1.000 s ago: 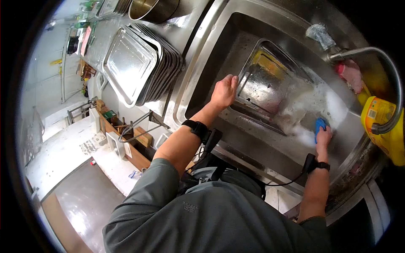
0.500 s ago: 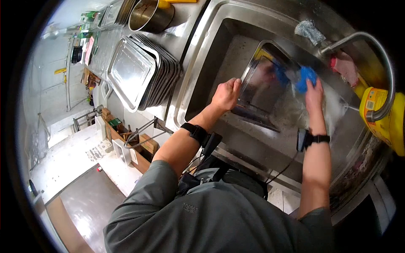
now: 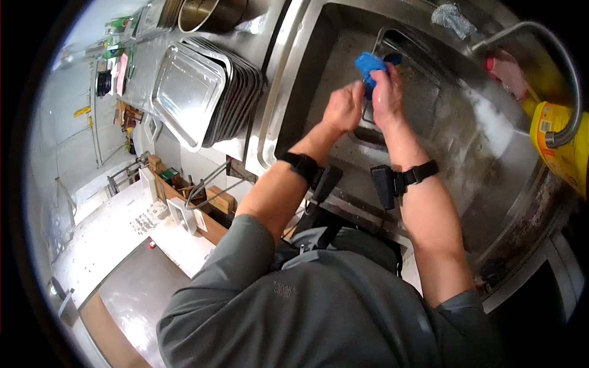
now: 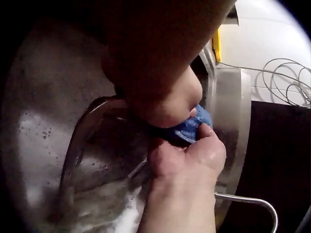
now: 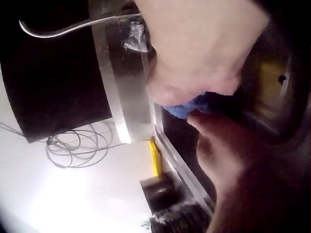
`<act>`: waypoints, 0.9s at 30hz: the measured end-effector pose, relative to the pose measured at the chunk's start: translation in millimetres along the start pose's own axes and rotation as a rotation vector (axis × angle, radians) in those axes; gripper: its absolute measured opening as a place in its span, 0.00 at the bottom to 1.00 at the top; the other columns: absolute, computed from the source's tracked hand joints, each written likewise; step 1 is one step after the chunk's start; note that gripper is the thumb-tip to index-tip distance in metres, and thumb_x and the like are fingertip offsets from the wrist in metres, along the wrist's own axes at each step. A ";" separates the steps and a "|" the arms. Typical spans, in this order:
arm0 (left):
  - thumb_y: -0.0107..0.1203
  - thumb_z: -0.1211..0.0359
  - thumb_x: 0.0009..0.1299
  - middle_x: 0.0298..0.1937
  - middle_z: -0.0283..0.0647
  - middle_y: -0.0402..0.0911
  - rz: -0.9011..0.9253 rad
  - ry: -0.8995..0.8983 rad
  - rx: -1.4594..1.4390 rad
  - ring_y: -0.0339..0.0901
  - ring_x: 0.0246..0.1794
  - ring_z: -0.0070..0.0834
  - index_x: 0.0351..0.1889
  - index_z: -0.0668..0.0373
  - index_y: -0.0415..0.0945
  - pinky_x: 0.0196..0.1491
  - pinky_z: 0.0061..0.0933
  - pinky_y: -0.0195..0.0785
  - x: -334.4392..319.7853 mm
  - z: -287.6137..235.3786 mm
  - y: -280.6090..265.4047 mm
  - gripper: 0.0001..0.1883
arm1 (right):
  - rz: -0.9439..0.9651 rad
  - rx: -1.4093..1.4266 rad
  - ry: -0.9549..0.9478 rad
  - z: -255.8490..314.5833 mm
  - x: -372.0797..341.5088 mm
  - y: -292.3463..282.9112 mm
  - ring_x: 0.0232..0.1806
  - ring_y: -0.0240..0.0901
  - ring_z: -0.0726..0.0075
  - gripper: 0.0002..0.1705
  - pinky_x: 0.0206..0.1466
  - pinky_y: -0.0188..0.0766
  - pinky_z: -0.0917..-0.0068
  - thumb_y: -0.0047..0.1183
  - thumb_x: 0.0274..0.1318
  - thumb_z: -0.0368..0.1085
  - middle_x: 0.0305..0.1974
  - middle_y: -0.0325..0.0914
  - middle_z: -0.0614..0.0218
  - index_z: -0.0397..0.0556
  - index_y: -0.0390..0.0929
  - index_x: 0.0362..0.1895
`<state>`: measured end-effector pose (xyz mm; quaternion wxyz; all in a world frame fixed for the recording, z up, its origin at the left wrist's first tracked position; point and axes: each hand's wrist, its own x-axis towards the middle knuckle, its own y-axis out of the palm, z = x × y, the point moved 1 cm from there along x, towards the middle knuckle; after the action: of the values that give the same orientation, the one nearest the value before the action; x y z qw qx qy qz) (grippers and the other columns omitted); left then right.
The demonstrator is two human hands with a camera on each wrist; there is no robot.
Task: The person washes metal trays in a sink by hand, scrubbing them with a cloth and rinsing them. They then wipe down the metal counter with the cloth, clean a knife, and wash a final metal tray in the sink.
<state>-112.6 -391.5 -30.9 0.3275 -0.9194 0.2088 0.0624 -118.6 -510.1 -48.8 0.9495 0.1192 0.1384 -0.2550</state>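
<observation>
A rectangular metal tray (image 3: 423,92) lies tilted in the sink (image 3: 334,67), partly under murky, sudsy water. My left hand (image 3: 343,109), fingers curled, grips the tray at its near left edge; the other hand partly hides that grip. In my right hand (image 3: 384,98) is a crumpled blue cloth (image 3: 370,63), held against the tray's left rim just beyond the left hand. Both wrist views show the hands close together with the blue cloth (image 4: 187,131) between them. Foam (image 3: 491,122) floats to the right of the tray.
A stack of metal trays (image 3: 190,92) stands on the counter left of the sink, with a metal pot (image 3: 211,13) behind it. A curved faucet (image 3: 527,26) arches over the sink's right side, beside a yellow jug (image 3: 555,144). A pink cloth (image 3: 509,76) lies near the faucet's base.
My right hand has carried the blue cloth from the foamy right side across the tray to its left rim, beside my left hand. The left hand has stayed at the tray's edge.
</observation>
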 end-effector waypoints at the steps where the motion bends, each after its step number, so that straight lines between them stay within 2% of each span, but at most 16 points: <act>1: 0.32 0.53 0.78 0.23 0.48 0.73 0.001 0.021 -0.072 0.70 0.27 0.36 0.32 0.67 0.72 0.38 0.39 0.65 -3.4 1.1 -0.9 0.27 | 0.024 0.047 0.050 1.6 -18.9 1.0 0.43 0.68 0.49 0.20 0.50 0.63 0.61 0.47 0.49 0.42 0.41 0.72 0.47 0.38 0.73 0.40; 2: 0.30 0.47 0.77 0.23 0.43 0.72 0.029 -0.005 -0.148 0.66 0.27 0.27 0.29 0.68 0.71 0.36 0.37 0.64 -3.5 2.1 -3.6 0.32 | 0.025 0.085 0.082 -1.7 -32.5 1.4 0.43 0.68 0.49 0.19 0.50 0.63 0.61 0.47 0.49 0.42 0.41 0.71 0.47 0.38 0.73 0.40; 3: 0.30 0.47 0.77 0.23 0.43 0.72 0.035 0.008 -0.146 0.66 0.27 0.27 0.29 0.68 0.71 0.36 0.37 0.64 0.6 0.1 -5.1 0.32 | 0.024 0.129 0.101 -7.4 -40.8 2.2 0.43 0.67 0.50 0.19 0.50 0.62 0.62 0.47 0.50 0.41 0.40 0.70 0.48 0.39 0.73 0.40; 5: 0.35 0.47 0.75 0.26 0.50 0.76 -0.062 -0.382 -0.384 0.74 0.30 0.39 0.35 0.70 0.74 0.39 0.41 0.65 0.8 1.6 -3.4 0.31 | 0.044 -0.096 -0.106 -21.1 -56.4 3.7 0.46 0.66 0.48 0.17 0.50 0.62 0.58 0.46 0.52 0.41 0.42 0.69 0.48 0.39 0.73 0.39; 6: 0.40 0.43 0.72 0.28 0.43 0.76 -0.031 -0.497 -0.453 0.69 0.30 0.27 0.35 0.70 0.75 0.38 0.36 0.66 2.2 0.3 -5.9 0.34 | 0.060 -0.154 -0.113 -20.8 -67.4 2.3 0.47 0.66 0.46 0.15 0.51 0.62 0.57 0.45 0.52 0.40 0.42 0.69 0.48 0.39 0.72 0.37; 7: 0.45 0.44 0.71 0.33 0.42 0.78 0.087 -0.587 -0.540 0.70 0.33 0.26 0.39 0.70 0.78 0.38 0.33 0.66 1.0 -13.3 -13.3 0.32 | 0.075 -0.214 -0.124 -13.5 -78.1 0.6 0.47 0.66 0.45 0.14 0.51 0.62 0.57 0.45 0.53 0.39 0.42 0.69 0.47 0.39 0.72 0.36; 9: 0.51 0.46 0.69 0.34 0.43 0.79 0.117 -0.577 -0.538 0.73 0.31 0.27 0.43 0.71 0.78 0.37 0.30 0.68 9.5 -7.3 -13.3 0.30 | 0.054 -0.460 -0.290 -2.3 -102.3 1.8 0.46 0.65 0.42 0.12 0.51 0.63 0.54 0.44 0.52 0.35 0.41 0.69 0.48 0.39 0.70 0.36; 12: 0.52 0.49 0.69 0.34 0.41 0.80 0.103 -0.436 -0.240 0.73 0.32 0.25 0.46 0.70 0.78 0.37 0.28 0.68 5.9 -10.2 -11.8 0.28 | 0.095 -0.450 -0.416 -7.1 -116.1 -6.5 0.45 0.65 0.42 0.11 0.50 0.63 0.52 0.44 0.50 0.34 0.41 0.69 0.49 0.41 0.70 0.37; 14: 0.52 0.50 0.69 0.33 0.41 0.80 0.049 -0.376 -0.115 0.73 0.33 0.23 0.45 0.70 0.78 0.40 0.28 0.68 3.6 -10.4 -9.0 0.27 | 0.390 -0.542 -0.308 -10.8 -114.4 -27.8 0.48 0.65 0.39 0.15 0.53 0.63 0.57 0.43 0.45 0.30 0.44 0.69 0.48 0.38 0.69 0.40; 15: 0.52 0.50 0.69 0.33 0.41 0.80 0.053 -0.372 -0.112 0.73 0.33 0.23 0.45 0.70 0.78 0.40 0.28 0.68 2.4 -7.3 -3.2 0.27 | 0.423 -0.579 -0.414 -14.2 -114.2 -39.1 0.43 0.66 0.39 0.12 0.48 0.64 0.54 0.44 0.45 0.32 0.41 0.70 0.48 0.40 0.69 0.36; 17: 0.52 0.53 0.68 0.29 0.50 0.81 -0.126 -0.302 -0.210 0.79 0.33 0.36 0.38 0.71 0.79 0.41 0.35 0.69 2.4 -1.0 8.0 0.24 | 0.497 -0.653 -0.400 -25.8 -108.0 -66.5 0.43 0.66 0.38 0.12 0.48 0.64 0.53 0.45 0.44 0.31 0.41 0.70 0.49 0.39 0.70 0.35; 19: 0.52 0.53 0.68 0.29 0.52 0.81 -0.100 -0.323 -0.097 0.80 0.34 0.40 0.36 0.69 0.79 0.41 0.37 0.69 -7.3 -15.0 5.4 0.23 | 0.493 -0.753 -0.467 -30.0 -109.7 -98.2 0.49 0.66 0.39 0.16 0.54 0.64 0.53 0.45 0.45 0.30 0.47 0.70 0.49 0.41 0.72 0.41; 23: 0.50 0.51 0.69 0.29 0.55 0.80 -0.162 -0.221 -0.001 0.78 0.36 0.49 0.32 0.67 0.79 0.41 0.40 0.69 -2.9 -15.3 3.7 0.24 | 0.603 -1.228 -0.153 -55.1 -104.7 -171.6 0.62 0.60 0.44 0.23 0.66 0.59 0.58 0.46 0.49 0.31 0.60 0.65 0.51 0.44 0.72 0.53; 25: 0.50 0.51 0.69 0.28 0.55 0.79 -0.120 -0.186 0.086 0.78 0.35 0.50 0.30 0.67 0.78 0.40 0.41 0.68 0.3 -29.0 -4.5 0.24 | 0.710 -1.371 0.016 -63.2 -97.3 -212.8 0.60 0.62 0.43 0.21 0.65 0.61 0.57 0.48 0.50 0.32 0.60 0.64 0.51 0.43 0.72 0.52; 26: 0.52 0.52 0.70 0.22 0.48 0.75 -0.114 -0.159 0.144 0.71 0.26 0.25 0.32 0.70 0.77 0.34 0.32 0.66 3.4 -26.8 -6.0 0.25 | 0.647 -1.407 0.080 -59.5 -95.7 -229.7 0.59 0.63 0.42 0.22 0.64 0.62 0.57 0.48 0.50 0.32 0.60 0.64 0.51 0.44 0.72 0.52; 27: 0.52 0.52 0.70 0.22 0.48 0.75 -0.118 -0.153 0.148 0.71 0.26 0.25 0.32 0.70 0.77 0.34 0.32 0.66 7.3 -27.1 -8.6 0.25 | 0.592 -1.437 0.151 -53.3 -97.9 -242.4 0.59 0.63 0.42 0.22 0.63 0.63 0.57 0.48 0.50 0.31 0.60 0.64 0.51 0.44 0.72 0.52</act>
<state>-103.0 -405.0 -6.7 0.4123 -0.8960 0.1329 0.0976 -336.2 -654.1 -104.6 0.8104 -0.4760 0.2962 0.1698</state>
